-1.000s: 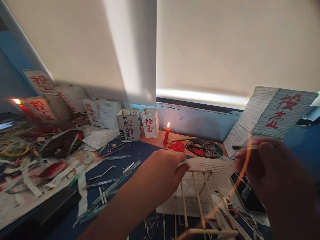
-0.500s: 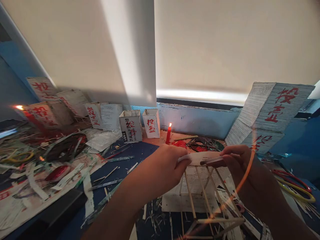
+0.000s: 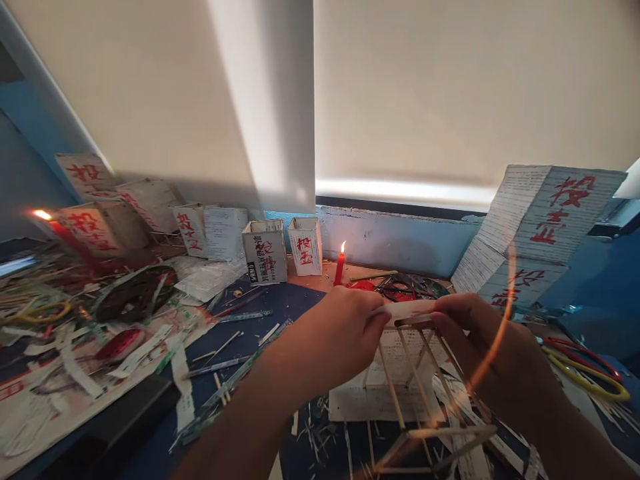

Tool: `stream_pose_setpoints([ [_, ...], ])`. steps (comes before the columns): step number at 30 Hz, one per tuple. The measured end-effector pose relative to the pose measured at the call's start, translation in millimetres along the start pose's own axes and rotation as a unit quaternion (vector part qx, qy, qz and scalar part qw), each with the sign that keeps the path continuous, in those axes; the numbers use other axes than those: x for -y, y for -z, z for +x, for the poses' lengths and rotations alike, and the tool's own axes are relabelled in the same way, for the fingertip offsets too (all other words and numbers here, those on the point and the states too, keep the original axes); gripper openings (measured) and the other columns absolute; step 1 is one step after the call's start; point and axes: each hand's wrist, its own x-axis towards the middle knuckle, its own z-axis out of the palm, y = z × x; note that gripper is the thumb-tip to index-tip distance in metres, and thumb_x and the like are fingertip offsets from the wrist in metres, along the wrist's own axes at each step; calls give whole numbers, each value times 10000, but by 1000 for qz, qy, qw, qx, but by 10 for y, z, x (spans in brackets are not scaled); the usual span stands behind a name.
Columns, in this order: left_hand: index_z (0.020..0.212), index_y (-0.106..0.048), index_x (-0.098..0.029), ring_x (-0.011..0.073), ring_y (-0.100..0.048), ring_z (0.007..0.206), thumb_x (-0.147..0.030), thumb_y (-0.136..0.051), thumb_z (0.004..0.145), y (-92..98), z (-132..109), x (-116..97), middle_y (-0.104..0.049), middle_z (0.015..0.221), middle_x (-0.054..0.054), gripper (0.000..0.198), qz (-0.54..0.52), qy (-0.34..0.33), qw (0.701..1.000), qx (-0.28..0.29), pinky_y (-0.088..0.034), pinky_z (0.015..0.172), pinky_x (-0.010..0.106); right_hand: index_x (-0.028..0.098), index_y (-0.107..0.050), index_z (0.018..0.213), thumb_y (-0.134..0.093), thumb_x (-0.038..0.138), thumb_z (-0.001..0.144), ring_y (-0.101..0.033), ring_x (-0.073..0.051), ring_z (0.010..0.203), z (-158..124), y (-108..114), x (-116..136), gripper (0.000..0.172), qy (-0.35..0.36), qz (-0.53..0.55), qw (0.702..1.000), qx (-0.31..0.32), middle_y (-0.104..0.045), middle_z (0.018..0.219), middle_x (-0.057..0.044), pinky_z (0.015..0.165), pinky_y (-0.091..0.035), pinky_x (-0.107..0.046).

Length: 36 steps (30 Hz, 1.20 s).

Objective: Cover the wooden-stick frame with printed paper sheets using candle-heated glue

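A white paper strip (image 3: 407, 309) is stretched between my two hands at the top of a frame of thin wooden sticks (image 3: 417, 383). My left hand (image 3: 353, 330) is closed in a pinch on the strip's left end. At the other end, the fingers of my right hand (image 3: 467, 327) are closed on the paper. Under those fingers a thin translucent stick with a dark tip (image 3: 413, 321) points left, seemingly held in the same hand. The wooden frame stands tilted below, with a printed paper sheet (image 3: 350, 399) behind and beneath it.
A lit red candle (image 3: 339, 265) stands beyond my left hand; another lit candle (image 3: 70, 240) is at far left. Paper boxes with red writing (image 3: 265, 253) line the wall. A paper structure (image 3: 565, 207), scissors (image 3: 590, 370), paper scraps (image 3: 183, 380) and a black object (image 3: 120, 427) surround the work.
My hands have come slightly closer together, and less of the paper strip shows between them. The dark-tipped stick has shifted a little left. The view has moved slightly.
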Motion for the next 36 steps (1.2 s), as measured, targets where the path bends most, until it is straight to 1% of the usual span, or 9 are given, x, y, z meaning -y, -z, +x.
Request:
stream_pose_setpoints([
  [4,651,-449,-203,105,-457,547,-299,-434,985,-10,3,-33,-498,611,-41,348,1,3,1000,-4,-305,504,269,308,-593,1010,-558,421,980,-684,-176,750,-16,-22,-39,121,-3,4,1000,1,-700,863,22,651,-497,-279],
  [10,664,-504,-195,102,-440,544,-277,-441,976,-89,53,-32,-515,611,-36,329,31,-4,999,-28,-278,509,274,312,-597,1005,-565,420,977,-678,-175,661,-36,1,-22,116,-5,1,1000,-6,-701,803,28,597,-490,-284],
  [16,633,-463,-194,99,-410,516,-272,-444,968,-137,71,-28,-493,580,-36,344,48,2,998,-49,-246,498,281,308,-596,1008,-561,399,977,-670,-179,604,-15,6,-7,102,2,-2,1000,-1,-712,779,25,539,-470,-284],
  [21,644,-491,-194,101,-420,529,-291,-464,963,-153,88,-10,-509,592,-36,335,52,-4,998,-37,-232,493,281,307,-599,1009,-571,396,976,-691,-177,662,-31,-13,-21,99,4,0,1000,-2,-720,817,25,588,-497,-279],
  [27,630,-457,-187,87,-409,522,-276,-450,972,-122,105,-23,-478,578,-50,353,36,-5,999,-25,-257,507,266,304,-594,1015,-563,401,980,-696,-179,662,-29,2,-25,108,8,-8,1000,0,-714,820,16,589,-501,-281],
  [36,626,-422,-195,106,-407,539,-279,-426,980,-127,106,-33,-455,576,-44,364,51,-2,998,-21,-245,521,286,317,-601,1010,-582,393,972,-684,-172,677,-1,10,-10,88,14,-22,1000,-4,-712,844,25,610,-490,-283],
])
